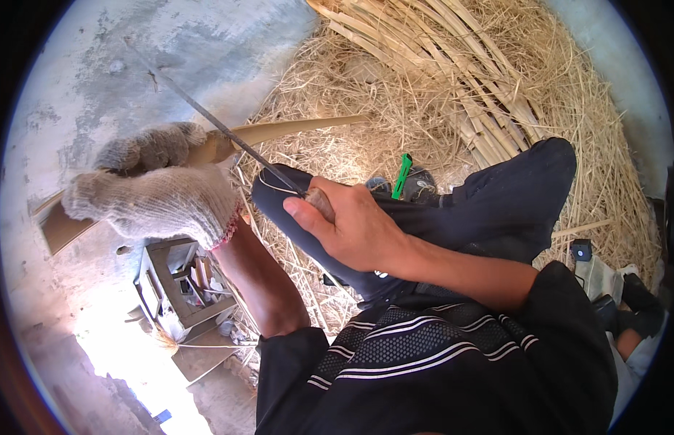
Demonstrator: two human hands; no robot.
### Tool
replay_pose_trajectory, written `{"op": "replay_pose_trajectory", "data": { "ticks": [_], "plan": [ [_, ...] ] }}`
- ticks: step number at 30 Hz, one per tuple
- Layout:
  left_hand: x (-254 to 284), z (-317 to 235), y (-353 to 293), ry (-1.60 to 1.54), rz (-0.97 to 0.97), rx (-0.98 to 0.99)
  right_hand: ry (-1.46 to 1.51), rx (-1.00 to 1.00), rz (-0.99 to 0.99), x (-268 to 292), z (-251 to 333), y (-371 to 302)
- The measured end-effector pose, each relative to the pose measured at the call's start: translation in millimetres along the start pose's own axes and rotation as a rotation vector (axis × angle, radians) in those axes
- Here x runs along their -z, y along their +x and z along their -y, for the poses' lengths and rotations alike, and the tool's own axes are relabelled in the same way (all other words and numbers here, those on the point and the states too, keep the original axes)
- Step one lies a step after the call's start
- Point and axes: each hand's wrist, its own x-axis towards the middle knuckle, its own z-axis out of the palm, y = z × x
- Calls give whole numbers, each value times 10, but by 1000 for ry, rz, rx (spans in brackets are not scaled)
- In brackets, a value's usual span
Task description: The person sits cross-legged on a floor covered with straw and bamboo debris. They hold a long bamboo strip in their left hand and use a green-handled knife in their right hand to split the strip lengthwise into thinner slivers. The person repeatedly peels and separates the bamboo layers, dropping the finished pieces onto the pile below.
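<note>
My left hand (155, 185), in a grey-white knit glove with a red-edged cuff, is wrapped round a split bamboo strip (293, 127). The strip runs from the lower left, through the glove, to a thin tip at the upper middle. My bare right hand (355, 228) grips the wooden handle of a long, narrow knife (232, 138). Its blade slants up to the left and crosses over the strip just right of the glove; whether it touches cannot be made out. A thin loop of fibre hangs by the handle.
Pale shavings (315, 87) cover the floor, with a bundle of bamboo strips (453, 65) at the far side. A green cutter-like tool (403, 176) is beyond my bent leg. A wooden box (184, 286) of odds and ends stands at left. Another person's arm (630, 341) shows at right.
</note>
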Motion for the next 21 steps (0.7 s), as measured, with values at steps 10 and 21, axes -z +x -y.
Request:
{"op": "replay_pose_trajectory", "data": {
  "ticks": [10,21],
  "plan": [
    [166,-33,43,43,-175,-95,-163,36,-78,-128,16,-110],
    [104,-319,-204,-168,-51,146,-217,-333,61,310,-125,-205]
  ]
}}
